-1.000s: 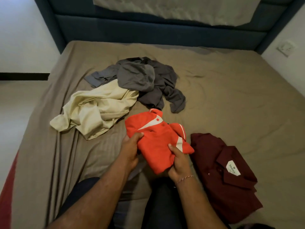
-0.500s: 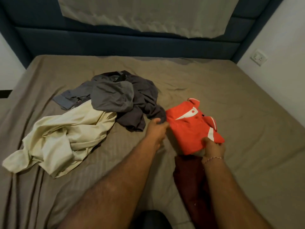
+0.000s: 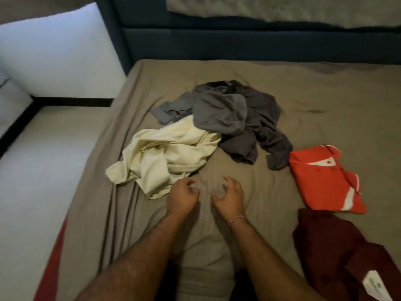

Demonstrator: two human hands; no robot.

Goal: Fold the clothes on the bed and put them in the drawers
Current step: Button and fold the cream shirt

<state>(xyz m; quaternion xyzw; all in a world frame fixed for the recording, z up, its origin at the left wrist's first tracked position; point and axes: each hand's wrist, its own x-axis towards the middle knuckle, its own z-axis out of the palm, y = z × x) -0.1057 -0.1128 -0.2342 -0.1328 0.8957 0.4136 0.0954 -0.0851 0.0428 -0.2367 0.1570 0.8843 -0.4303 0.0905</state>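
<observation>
A folded orange shirt (image 3: 323, 181) lies flat on the bed (image 3: 325, 101) at the right, above a folded maroon shirt (image 3: 338, 250). A crumpled cream garment (image 3: 165, 157) lies left of centre, partly under a heap of grey clothes (image 3: 234, 118). My left hand (image 3: 182, 196) hovers just right of the cream garment's lower edge, fingers loosely curled, holding nothing. My right hand (image 3: 230, 195) is beside it over bare sheet, fingers spread and bent, empty. No drawers are in view.
A dark blue padded headboard (image 3: 238, 44) runs along the back. The bed's left edge drops to a pale floor (image 3: 36, 170) with a white wall and black skirting. A red strip (image 3: 52, 261) shows at the lower left edge.
Both hands have let go of the orange shirt, which now lies on the bed above the maroon one. The hands moved left toward the cream garment, and the view swung left.
</observation>
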